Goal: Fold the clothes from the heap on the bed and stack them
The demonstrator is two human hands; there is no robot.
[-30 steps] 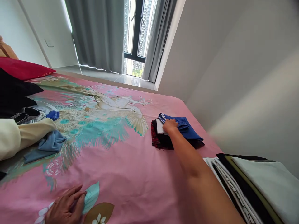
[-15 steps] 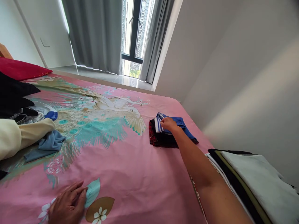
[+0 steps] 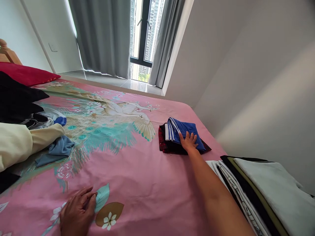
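Observation:
My right hand (image 3: pixel 189 141) lies with spread fingers on a folded blue garment (image 3: pixel 184 127) that has white stripes along its left edge. Beneath it are a black folded piece and a red-and-black plaid garment (image 3: pixel 162 141), partly covered. Down at the lower left, my left hand (image 3: pixel 78 209) rests on the pink flowered bedsheet (image 3: pixel 147 183), holding nothing, its fingers loosely bent and slightly apart.
Unfolded clothes lie at the left: a cream garment (image 3: pixel 14 141), a grey-blue one (image 3: pixel 60 149) and a black one (image 3: pixel 19 98). Behind them is a red pillow (image 3: pixel 29 73). A stack of folded clothes (image 3: pixel 265 177) sits at the right, near the wall.
My right hand has let go of the striped edge and moved right, spreading flat on the blue garment. The blue garment now lies more compactly folded. My left hand stays on the sheet.

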